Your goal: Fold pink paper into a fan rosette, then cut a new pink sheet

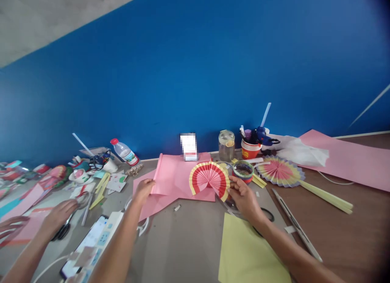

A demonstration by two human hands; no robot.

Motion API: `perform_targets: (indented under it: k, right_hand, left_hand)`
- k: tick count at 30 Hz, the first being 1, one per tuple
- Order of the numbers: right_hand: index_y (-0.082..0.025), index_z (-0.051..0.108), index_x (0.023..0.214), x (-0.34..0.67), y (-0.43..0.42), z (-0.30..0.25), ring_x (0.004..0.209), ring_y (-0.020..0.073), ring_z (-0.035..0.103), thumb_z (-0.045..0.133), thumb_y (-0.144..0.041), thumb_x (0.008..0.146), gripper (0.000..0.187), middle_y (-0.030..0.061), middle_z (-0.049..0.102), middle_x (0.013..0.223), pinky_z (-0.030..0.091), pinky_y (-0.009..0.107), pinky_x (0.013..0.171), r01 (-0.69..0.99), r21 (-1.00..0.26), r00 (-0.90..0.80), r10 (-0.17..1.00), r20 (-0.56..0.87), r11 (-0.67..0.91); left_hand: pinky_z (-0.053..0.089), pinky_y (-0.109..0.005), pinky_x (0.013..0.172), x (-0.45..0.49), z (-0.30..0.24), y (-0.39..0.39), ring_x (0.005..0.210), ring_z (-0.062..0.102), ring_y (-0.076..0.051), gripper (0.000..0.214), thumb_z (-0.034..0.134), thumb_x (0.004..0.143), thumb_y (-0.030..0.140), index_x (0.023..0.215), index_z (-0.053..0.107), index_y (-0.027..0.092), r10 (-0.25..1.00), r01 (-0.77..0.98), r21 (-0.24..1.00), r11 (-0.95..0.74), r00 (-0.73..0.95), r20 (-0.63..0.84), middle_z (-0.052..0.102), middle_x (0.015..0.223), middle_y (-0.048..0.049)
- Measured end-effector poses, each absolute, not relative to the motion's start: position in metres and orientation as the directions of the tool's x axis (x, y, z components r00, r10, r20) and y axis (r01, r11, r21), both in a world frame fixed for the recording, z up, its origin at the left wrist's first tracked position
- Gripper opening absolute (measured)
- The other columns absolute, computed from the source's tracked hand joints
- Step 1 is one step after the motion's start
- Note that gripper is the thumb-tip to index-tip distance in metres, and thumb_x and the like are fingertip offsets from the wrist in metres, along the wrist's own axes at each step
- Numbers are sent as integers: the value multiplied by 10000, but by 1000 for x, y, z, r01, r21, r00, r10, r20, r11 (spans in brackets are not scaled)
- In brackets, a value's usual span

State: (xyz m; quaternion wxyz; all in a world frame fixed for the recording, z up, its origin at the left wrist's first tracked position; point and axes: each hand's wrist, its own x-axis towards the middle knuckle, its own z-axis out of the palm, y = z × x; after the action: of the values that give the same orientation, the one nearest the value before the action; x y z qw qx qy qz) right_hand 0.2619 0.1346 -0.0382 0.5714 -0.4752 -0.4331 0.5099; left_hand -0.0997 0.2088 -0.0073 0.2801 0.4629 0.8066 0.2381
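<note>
A pleated paper fan (210,176) in red, pink and yellow is spread in a wide arc above the pink paper. My right hand (245,197) pinches its right edge between thumb and fingers. To the left, my left hand (144,190) has its fingers closed on the left edge of a pink paper sheet (166,175), which curls up there. More pink paper lies beneath that sheet. A yellow paper sheet (251,250) lies under my right forearm, and the dark handle of a tool (268,214) shows partly behind that wrist.
Along the blue wall stand a phone (189,147), a glass jar (226,147), a red cup of tools (251,148) and a bottle (124,152). A finished round fan (278,171) and a utility knife (297,226) lie right. At left, another person's hand (62,214) is by scissors (64,230).
</note>
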Motion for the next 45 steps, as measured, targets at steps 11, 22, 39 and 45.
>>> perform_targets:
  k: [11,22,39,45]
  right_hand:
    - [-153,431,1133,255,133,-46,528,143,571,531,-305,725,447,12,619,737,471,296,556,-112,-994,122,992,-30,-16]
    - [-174,516,1205,265,111,-10,1086,302,546,529,-247,730,481,159,541,1223,454,428,880,595,-783,-15,977,211,178]
    - [-170,596,689,205,313,87,718,212,577,404,-299,873,296,82,621,697,367,283,650,608,-791,160,964,212,73]
    - [-175,609,739,194,341,55,673,182,551,377,-404,871,352,54,629,707,356,258,595,517,-856,275,945,177,10]
  left_hand:
    - [415,-219,462,-91,-21,168,516,493,-112,292,535,650,431,758,605,170,891,439,839,322,-440,-112,529,613,29]
    - [413,-253,551,-83,-19,170,596,571,-174,195,487,685,317,754,610,183,928,631,726,273,-371,-27,584,604,0]
    - [407,-329,997,-59,-42,170,1208,511,-245,426,355,888,344,1246,472,145,907,684,713,155,-385,172,550,1297,-144]
    - [455,-331,927,-61,-51,171,1120,564,-241,403,311,893,330,1204,510,167,899,641,751,160,-409,157,606,1217,-117]
